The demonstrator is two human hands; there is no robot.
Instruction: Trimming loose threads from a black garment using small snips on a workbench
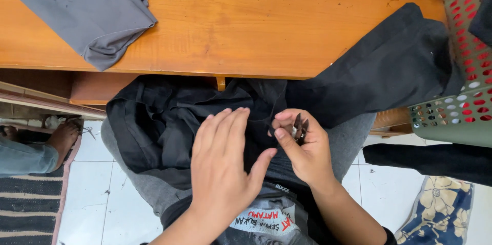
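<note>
A black garment (154, 122) lies across my lap and runs up over the edge of the wooden table (256, 24). My left hand (223, 165) rests flat on the black cloth with its fingers spread. My right hand (302, 147) is closed around small thread snips (299, 128), blades pointing up, and its thumb and forefinger pinch a thin dark thread (272, 122) coming off the garment.
A folded grey cloth (97, 9) lies at the table's far left. A green perforated basket (469, 65) with dark clothes hangs at the right. Another person's bare foot (61, 137) rests on a striped mat (28, 204) at the left. A floral cloth (441, 214) lies on the tiled floor.
</note>
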